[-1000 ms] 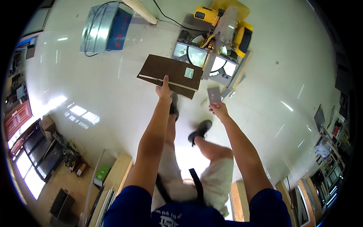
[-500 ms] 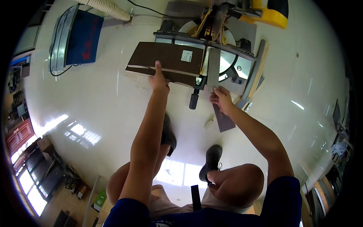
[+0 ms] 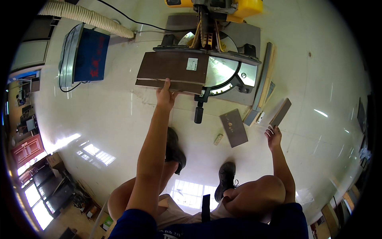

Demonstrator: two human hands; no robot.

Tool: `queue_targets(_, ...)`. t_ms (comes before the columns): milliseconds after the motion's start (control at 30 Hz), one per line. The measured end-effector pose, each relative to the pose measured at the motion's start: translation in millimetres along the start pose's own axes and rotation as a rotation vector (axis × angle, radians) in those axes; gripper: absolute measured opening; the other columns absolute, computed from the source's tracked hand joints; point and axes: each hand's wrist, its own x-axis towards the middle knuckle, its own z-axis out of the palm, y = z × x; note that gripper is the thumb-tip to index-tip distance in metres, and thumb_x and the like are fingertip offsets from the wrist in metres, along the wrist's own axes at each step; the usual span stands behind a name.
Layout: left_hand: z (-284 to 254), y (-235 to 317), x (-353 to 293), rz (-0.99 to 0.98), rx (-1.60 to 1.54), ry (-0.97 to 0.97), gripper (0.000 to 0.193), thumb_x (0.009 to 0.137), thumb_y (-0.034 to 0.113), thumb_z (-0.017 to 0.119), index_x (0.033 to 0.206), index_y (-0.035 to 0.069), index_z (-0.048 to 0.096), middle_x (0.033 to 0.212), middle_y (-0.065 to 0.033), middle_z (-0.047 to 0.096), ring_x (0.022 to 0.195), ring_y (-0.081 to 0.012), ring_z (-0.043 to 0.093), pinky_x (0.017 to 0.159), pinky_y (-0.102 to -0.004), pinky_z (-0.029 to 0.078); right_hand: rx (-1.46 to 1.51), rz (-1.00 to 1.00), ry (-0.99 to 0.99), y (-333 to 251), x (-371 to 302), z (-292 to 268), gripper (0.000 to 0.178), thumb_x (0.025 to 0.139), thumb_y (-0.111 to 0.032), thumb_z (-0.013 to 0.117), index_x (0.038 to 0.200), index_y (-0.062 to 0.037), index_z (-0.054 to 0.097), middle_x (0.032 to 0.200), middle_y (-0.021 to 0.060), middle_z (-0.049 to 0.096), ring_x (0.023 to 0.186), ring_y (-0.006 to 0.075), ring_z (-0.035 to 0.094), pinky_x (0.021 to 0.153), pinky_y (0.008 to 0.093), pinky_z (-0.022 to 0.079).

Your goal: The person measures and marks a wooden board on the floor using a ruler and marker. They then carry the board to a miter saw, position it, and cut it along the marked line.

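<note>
The person's left hand [image 3: 165,96] is clamped on two dark brown, flat rectangular boards, the thumb pressed over the near edge and the other fingers curled in beneath. The rear board [image 3: 169,63] bears a white label, and the front board [image 3: 187,88] shows as a narrower band along its near side. Both lie over the left part of the silver-and-black mitre saw with yellow housings [image 3: 223,68], their far edge close to its fence.

The right hand [image 3: 273,137] pinches the near end of one narrow brown strip of board [image 3: 281,112] between thumb and fingers; the strip slants up and away to the right, out over the pale glossy floor [image 3: 314,159].

Half a second ago that hand held a strip over the saw's right side; now it is well to the right, past the long wooden lengths [image 3: 264,81] beside the saw, whose number cannot be told. The left hand has kept its hold.

One brown rectangular offcut with pale marks [image 3: 234,128], now uncovered by the right hand, lies on the floor near one small pale block [image 3: 218,139]. Two black shoes, one blue-and-silver metal box [image 3: 92,51] and one cream ribbed hose [image 3: 87,20] also show.
</note>
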Motion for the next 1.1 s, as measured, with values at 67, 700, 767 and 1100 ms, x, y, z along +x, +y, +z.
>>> queue_targets(67,2.8,0.3,1.4,-0.015,0.017,0.031,0.055,0.096,0.029,0.071,0.137,0.002,0.046,0.131,-0.0113,0.059,0.118,-0.0296,0.060,0.095,-0.0495,0.054,-0.023,0.015,0.052,0.6,16.4,-19.1,0.023,0.104,-0.032,0.056,0.109,-0.0097,0.056,0.097,0.0079,0.065,0.078,0.0202,0.064,0.069,0.0374,0.056)
queue_targets(700,-11.0,-3.0,-7.1,-0.086,0.380,0.369,0.066,0.079,0.048,0.085,0.118,0.000,0.063,0.111,-0.0137,0.068,0.097,-0.0285,0.070,0.080,-0.0469,0.062,-1.105,-0.961,-0.389,-29.4,-32.1,163.1,0.038,0.087,-0.002,0.068,0.125,-0.0023,0.064,0.109,0.0181,0.069,0.096,0.0302,0.069,0.082,0.0357,0.055)
queue_targets(767,9.8,-9.8,-7.6,-0.128,0.387,0.412,0.066,0.078,0.049,0.086,0.116,0.000,0.063,0.111,-0.0142,0.068,0.097,-0.0289,0.070,0.077,-0.0474,0.063,-1.192,-1.194,-0.595,-30.1,-42.6,227.8,0.051,0.085,-0.012,0.074,0.133,-0.0068,0.058,0.120,0.0174,0.066,0.110,0.0373,0.064,0.095,0.0430,0.051)
queue_targets(1100,-9.3,-19.2,-18.3,0.054,0.305,0.308,0.063,0.090,0.039,0.077,0.131,-0.002,0.050,0.125,-0.0163,0.060,0.115,-0.0297,0.061,0.084,-0.0496,0.057,-1.378,-1.523,-0.794,1.8,-1.2,372.5,0.062,0.087,-0.029,0.073,0.138,-0.0016,0.052,0.153,0.0150,0.042,0.146,0.0389,0.032,0.118,0.0559,0.029)
